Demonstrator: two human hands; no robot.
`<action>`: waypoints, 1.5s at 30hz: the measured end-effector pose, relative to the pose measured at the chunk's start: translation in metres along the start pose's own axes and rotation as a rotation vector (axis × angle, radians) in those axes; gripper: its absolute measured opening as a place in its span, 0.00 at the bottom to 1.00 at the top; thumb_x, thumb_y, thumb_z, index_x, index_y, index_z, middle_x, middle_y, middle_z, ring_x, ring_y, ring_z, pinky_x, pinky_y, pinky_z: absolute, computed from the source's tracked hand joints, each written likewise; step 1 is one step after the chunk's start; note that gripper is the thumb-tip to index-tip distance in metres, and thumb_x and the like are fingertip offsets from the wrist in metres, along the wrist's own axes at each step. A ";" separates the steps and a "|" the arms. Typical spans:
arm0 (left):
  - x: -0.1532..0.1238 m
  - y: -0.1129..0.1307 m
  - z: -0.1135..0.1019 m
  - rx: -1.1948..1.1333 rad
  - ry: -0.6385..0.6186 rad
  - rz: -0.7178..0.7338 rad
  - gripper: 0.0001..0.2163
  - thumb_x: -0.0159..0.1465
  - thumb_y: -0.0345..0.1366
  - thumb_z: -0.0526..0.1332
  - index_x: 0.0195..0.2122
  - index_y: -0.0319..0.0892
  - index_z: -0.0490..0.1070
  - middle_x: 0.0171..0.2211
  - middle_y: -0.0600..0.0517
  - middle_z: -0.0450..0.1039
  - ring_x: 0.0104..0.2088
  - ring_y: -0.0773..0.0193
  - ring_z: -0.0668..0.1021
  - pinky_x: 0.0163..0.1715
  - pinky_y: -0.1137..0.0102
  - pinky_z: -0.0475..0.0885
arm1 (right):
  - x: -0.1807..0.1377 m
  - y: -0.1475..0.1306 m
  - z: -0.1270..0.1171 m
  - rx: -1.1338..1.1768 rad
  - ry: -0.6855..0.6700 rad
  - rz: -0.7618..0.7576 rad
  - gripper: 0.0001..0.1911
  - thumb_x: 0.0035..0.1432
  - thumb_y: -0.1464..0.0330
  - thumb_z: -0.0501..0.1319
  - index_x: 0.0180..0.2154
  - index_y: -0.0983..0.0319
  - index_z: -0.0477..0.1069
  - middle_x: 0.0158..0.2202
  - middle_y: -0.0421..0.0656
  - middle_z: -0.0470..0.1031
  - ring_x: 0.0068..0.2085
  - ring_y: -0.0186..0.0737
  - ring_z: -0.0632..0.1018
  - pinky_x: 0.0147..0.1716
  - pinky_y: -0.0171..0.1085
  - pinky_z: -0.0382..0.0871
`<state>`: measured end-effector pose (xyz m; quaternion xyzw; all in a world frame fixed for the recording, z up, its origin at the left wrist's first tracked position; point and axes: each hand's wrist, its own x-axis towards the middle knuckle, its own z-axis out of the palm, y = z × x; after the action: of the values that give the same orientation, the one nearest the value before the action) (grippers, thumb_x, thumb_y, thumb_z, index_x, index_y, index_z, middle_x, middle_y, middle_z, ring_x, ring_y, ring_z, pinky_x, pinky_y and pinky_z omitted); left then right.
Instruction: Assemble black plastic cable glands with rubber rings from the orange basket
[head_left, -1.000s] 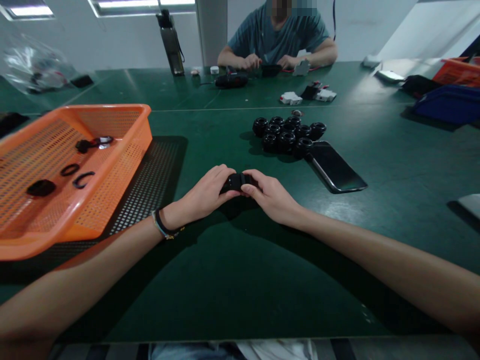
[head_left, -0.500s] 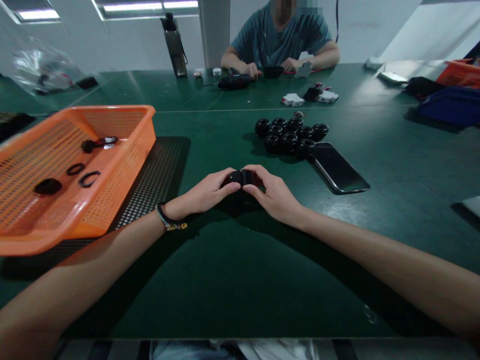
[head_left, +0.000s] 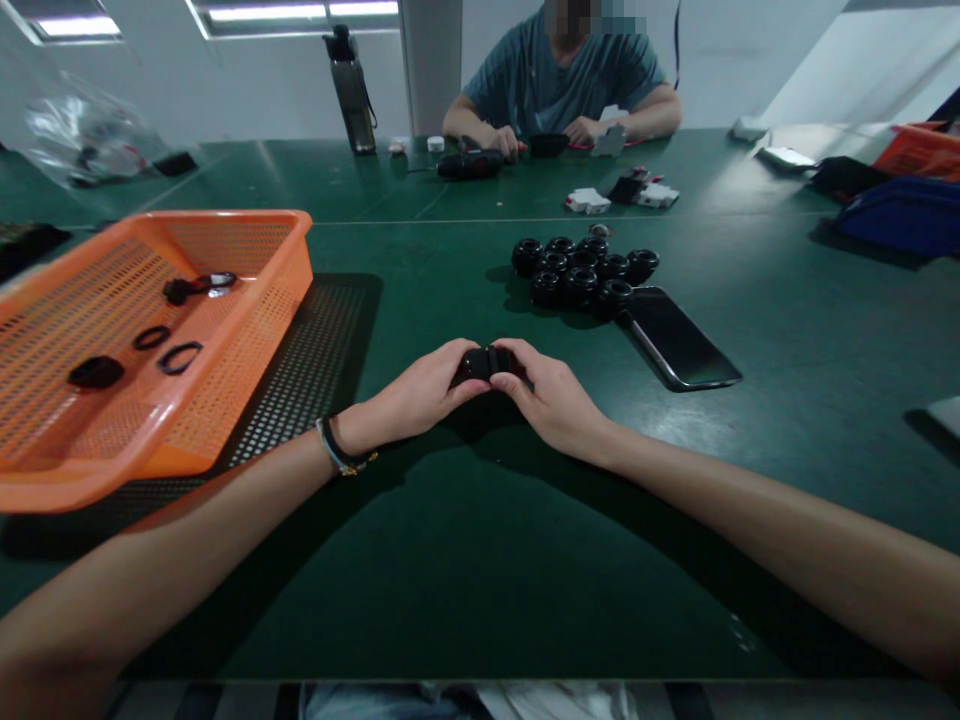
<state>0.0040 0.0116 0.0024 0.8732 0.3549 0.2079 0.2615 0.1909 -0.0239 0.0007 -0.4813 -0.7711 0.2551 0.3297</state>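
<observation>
From where I stand, the weak point is the small black part pinched between this person's two hands, in front of the body and over the green table. It is smooth-looking and barely longer than the fingertips that cover it, so I'd guess a slip is the likeliest trouble: a slack thumb or an uneven push could let it skid out and drop to the tabletop. A groove runs across its middle; I can't tell whether that marks two pieces meeting or one body. If two, pressing them together at a slant might set them crooked. A wide sweep of the right arm could also knock the cluster of round black fittings or the smartphone touching its near edge.

As for the fingers, the left hand has its thumb on the near side and its fingers curled over the far side, clamped on the part's left end. The right hand mirrors it at the right end, thumb and forefinger parted only by the part's thickness. The thumb tips come close to each other near the groove. Where the remaining right fingers press is hidden from me.
</observation>
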 end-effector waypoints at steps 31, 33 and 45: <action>0.003 -0.006 -0.008 -0.218 -0.104 0.018 0.19 0.64 0.55 0.47 0.32 0.42 0.59 0.29 0.53 0.66 0.29 0.64 0.70 0.31 0.69 0.66 | 0.000 0.009 0.003 -0.028 0.063 -0.176 0.17 0.64 0.58 0.53 0.51 0.60 0.65 0.48 0.50 0.75 0.45 0.47 0.76 0.45 0.46 0.70; 0.002 -0.001 -0.006 -0.273 -0.119 0.011 0.17 0.66 0.51 0.48 0.33 0.42 0.59 0.28 0.53 0.66 0.28 0.65 0.70 0.32 0.69 0.67 | 0.000 0.010 0.003 -0.027 0.074 -0.191 0.19 0.65 0.57 0.52 0.51 0.60 0.65 0.50 0.50 0.74 0.47 0.47 0.76 0.46 0.46 0.70; -0.005 0.019 0.005 -0.241 0.037 -0.073 0.11 0.67 0.42 0.51 0.44 0.40 0.60 0.37 0.48 0.71 0.35 0.61 0.74 0.35 0.67 0.70 | -0.005 -0.001 0.003 0.071 0.115 -0.073 0.17 0.65 0.57 0.51 0.47 0.60 0.66 0.39 0.47 0.77 0.37 0.43 0.77 0.37 0.40 0.70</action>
<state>0.0128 -0.0051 0.0093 0.8179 0.3637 0.2554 0.3655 0.1894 -0.0292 -0.0015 -0.4548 -0.7582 0.2420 0.3997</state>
